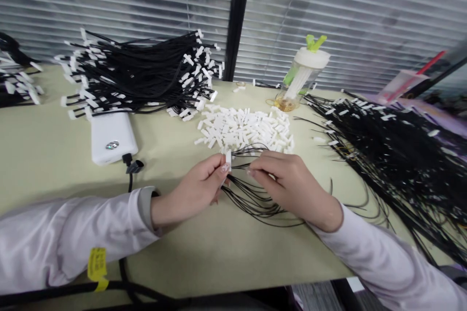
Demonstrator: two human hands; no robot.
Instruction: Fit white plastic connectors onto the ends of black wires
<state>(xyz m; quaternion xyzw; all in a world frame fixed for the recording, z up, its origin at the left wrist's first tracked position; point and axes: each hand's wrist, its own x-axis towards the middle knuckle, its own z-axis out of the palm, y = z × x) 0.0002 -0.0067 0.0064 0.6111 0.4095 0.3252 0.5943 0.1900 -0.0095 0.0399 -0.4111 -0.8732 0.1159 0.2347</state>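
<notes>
One thick black cable [65, 292] runs along the near left edge, a yellow tag [97, 265] wrapped round it. Just beyond, two pale lilac sleeves, the left one [87, 233] and the right one [375, 248], reach in over a pale yellow-green tabletop [204, 262].

The left hand [197, 185] pinches a white connector housing [228, 160] between thumb and fingers, above the middle of the table. Thin black wires [255, 206] fan out from that grip to the right, curving below the right hand [295, 182]. The right hand's thumb and forefinger are drawn together close to the wires; whether they grasp one, I cannot tell.

To the left, beyond the left forearm, lies a white power bank [113, 138] with a black plug [127, 159] at its near end. Past both hands spreads a heap of loose white housings [244, 129]. On the right, a large mass of black wires [408, 155] slants across the table, some with white ends.

Farther back, a thick stack of black cables [146, 70] has white connectors at both ends. Behind the heap, a clear jar [302, 75] with a white lid stands tilted in view, a green clip [315, 43] on top. Window blinds [109, 0] close off the back, split by a dark post [237, 19].
</notes>
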